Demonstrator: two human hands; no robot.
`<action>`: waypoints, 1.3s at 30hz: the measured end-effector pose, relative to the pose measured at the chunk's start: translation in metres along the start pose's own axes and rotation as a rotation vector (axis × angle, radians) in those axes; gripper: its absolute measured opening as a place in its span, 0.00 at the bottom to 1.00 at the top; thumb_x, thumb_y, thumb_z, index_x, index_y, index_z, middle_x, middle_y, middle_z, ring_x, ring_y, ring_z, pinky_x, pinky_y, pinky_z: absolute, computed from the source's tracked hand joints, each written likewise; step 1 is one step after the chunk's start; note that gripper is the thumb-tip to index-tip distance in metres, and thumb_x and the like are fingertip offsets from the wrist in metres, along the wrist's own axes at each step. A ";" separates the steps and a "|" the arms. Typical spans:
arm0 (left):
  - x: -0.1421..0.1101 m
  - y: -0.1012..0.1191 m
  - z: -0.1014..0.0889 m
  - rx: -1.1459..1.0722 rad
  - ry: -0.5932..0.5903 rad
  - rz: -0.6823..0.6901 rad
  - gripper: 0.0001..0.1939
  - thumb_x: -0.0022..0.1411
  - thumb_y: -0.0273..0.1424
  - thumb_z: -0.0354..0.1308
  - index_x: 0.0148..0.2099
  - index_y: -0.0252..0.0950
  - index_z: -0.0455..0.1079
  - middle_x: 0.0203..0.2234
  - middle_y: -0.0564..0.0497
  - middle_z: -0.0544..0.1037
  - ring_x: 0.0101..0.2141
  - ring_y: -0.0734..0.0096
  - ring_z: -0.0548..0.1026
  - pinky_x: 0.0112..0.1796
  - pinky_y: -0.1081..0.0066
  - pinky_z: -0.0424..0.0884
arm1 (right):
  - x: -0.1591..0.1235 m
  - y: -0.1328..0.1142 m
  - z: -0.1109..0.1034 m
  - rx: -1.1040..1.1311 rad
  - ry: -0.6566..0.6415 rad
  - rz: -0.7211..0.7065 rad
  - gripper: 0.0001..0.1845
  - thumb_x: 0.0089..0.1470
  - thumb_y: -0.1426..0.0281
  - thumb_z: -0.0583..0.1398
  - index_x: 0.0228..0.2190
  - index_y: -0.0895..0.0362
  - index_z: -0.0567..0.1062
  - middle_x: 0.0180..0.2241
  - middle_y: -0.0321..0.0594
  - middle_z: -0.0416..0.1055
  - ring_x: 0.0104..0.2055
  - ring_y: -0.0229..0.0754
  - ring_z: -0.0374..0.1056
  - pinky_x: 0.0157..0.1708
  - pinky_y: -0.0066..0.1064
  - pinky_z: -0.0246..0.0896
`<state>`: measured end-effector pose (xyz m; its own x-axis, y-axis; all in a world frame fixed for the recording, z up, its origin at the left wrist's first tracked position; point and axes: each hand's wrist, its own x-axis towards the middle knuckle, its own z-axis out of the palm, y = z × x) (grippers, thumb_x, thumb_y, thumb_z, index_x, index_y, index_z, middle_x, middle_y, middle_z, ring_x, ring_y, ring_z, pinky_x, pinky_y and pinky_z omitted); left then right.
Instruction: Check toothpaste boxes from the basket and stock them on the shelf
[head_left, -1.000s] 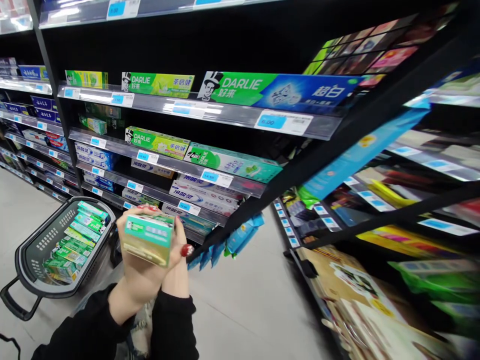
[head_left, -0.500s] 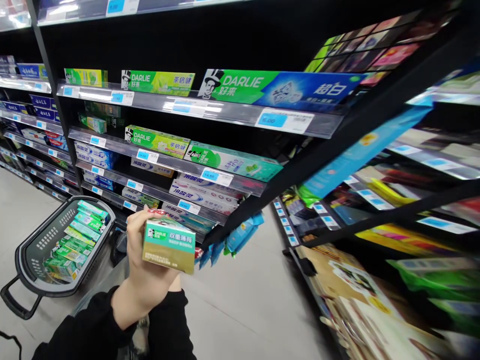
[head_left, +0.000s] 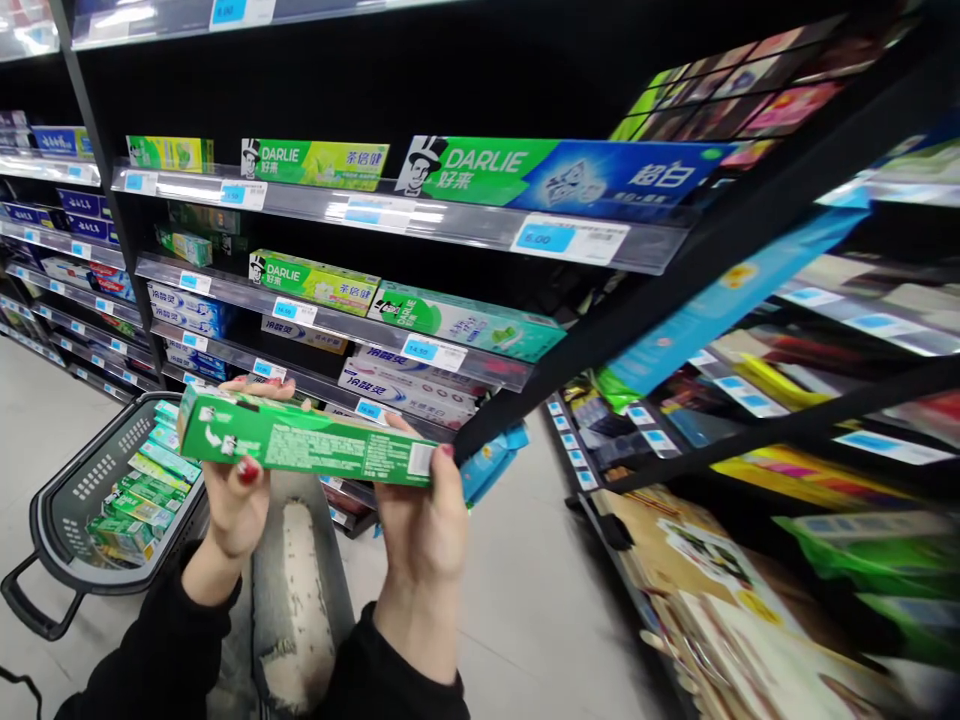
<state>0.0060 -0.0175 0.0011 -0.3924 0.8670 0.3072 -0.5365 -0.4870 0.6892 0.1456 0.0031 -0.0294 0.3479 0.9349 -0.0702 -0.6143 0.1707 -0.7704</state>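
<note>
A long green toothpaste box (head_left: 307,442) is held level between my two hands, its printed back and barcode facing me. My left hand (head_left: 236,495) grips the box's left end, thumb on the near side. At the right end my right hand (head_left: 427,520) is closed around it, thumb over the edge by the barcode. Beyond my left hand stands a grey shopping basket (head_left: 56,500) on the floor, with several green toothpaste boxes (head_left: 142,500) inside.
Ahead, the black shelf rack carries Darlie toothpaste boxes (head_left: 315,163) above price-tag rails (head_left: 360,212). A blue hanging packet (head_left: 499,460) hangs at the rack's end. Another rack to the right holds cardboard cartons (head_left: 697,550). Pale floor (head_left: 517,570) lies between the racks.
The toothpaste box has swung from end-on to lengthwise, showing its back. My right hand has come out to the right and now holds that end. The basket and shelves stay put.
</note>
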 end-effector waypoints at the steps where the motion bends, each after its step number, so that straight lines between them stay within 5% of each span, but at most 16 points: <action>1: 0.003 0.002 0.001 -0.055 -0.015 -0.033 0.33 0.41 0.52 0.69 0.48 0.45 0.70 0.50 0.46 0.75 0.59 0.44 0.65 0.55 0.48 0.67 | -0.006 -0.008 0.001 -0.032 0.028 -0.044 0.23 0.43 0.51 0.66 0.35 0.56 0.81 0.32 0.39 0.78 0.38 0.43 0.73 0.42 0.36 0.69; 6: 0.011 0.008 0.000 -0.183 -0.071 -0.142 0.29 0.46 0.51 0.67 0.48 0.43 0.73 0.53 0.47 0.75 0.63 0.43 0.60 0.59 0.46 0.62 | -0.027 -0.028 0.007 -0.178 0.059 -0.189 0.29 0.43 0.49 0.66 0.39 0.58 0.80 0.31 0.39 0.78 0.34 0.42 0.73 0.38 0.34 0.69; 15: 0.013 0.010 -0.004 -0.235 -0.075 -0.125 0.29 0.48 0.50 0.68 0.49 0.42 0.74 0.49 0.49 0.78 0.58 0.47 0.69 0.61 0.48 0.60 | -0.031 -0.030 0.006 -0.217 -0.012 -0.204 0.28 0.44 0.48 0.66 0.42 0.55 0.79 0.34 0.39 0.78 0.37 0.44 0.74 0.42 0.36 0.68; 19: 0.013 0.010 -0.001 -0.266 -0.036 -0.159 0.29 0.45 0.51 0.69 0.47 0.42 0.74 0.47 0.50 0.78 0.57 0.49 0.69 0.61 0.49 0.60 | -0.031 -0.033 -0.007 -0.267 -0.196 -0.243 0.31 0.48 0.46 0.63 0.47 0.53 0.77 0.42 0.43 0.77 0.44 0.49 0.74 0.46 0.40 0.67; 23: 0.015 0.008 -0.003 -0.264 0.044 -0.183 0.27 0.46 0.54 0.67 0.43 0.42 0.75 0.41 0.50 0.80 0.55 0.53 0.72 0.58 0.52 0.64 | -0.029 -0.036 -0.021 -0.451 -0.431 -0.247 0.39 0.37 0.52 0.72 0.51 0.51 0.74 0.50 0.46 0.75 0.50 0.53 0.71 0.44 0.38 0.69; 27: 0.016 0.000 -0.008 -0.181 0.162 -0.139 0.31 0.41 0.54 0.69 0.42 0.39 0.75 0.33 0.50 0.80 0.44 0.56 0.78 0.50 0.59 0.72 | -0.025 -0.033 -0.017 -0.437 -0.311 -0.205 0.31 0.39 0.55 0.72 0.45 0.53 0.77 0.45 0.46 0.77 0.46 0.51 0.72 0.41 0.37 0.70; 31: 0.016 -0.005 -0.009 -0.086 0.320 -0.057 0.23 0.42 0.44 0.74 0.37 0.37 0.75 0.27 0.53 0.78 0.32 0.67 0.78 0.40 0.66 0.75 | -0.022 -0.028 -0.006 -0.324 -0.160 -0.132 0.28 0.38 0.52 0.70 0.38 0.55 0.78 0.36 0.44 0.78 0.37 0.49 0.73 0.36 0.39 0.71; 39: 0.020 -0.005 -0.006 -0.060 0.224 -0.096 0.19 0.52 0.36 0.69 0.46 0.36 0.74 0.36 0.50 0.81 0.38 0.67 0.79 0.45 0.68 0.73 | -0.020 -0.025 -0.001 -0.358 -0.057 0.007 0.28 0.29 0.48 0.72 0.24 0.56 0.73 0.21 0.35 0.70 0.22 0.40 0.66 0.20 0.32 0.67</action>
<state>-0.0036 0.0012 0.0002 -0.4894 0.8680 0.0845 -0.6202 -0.4145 0.6660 0.1549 -0.0206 -0.0093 0.2979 0.9534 -0.0483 -0.3256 0.0539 -0.9440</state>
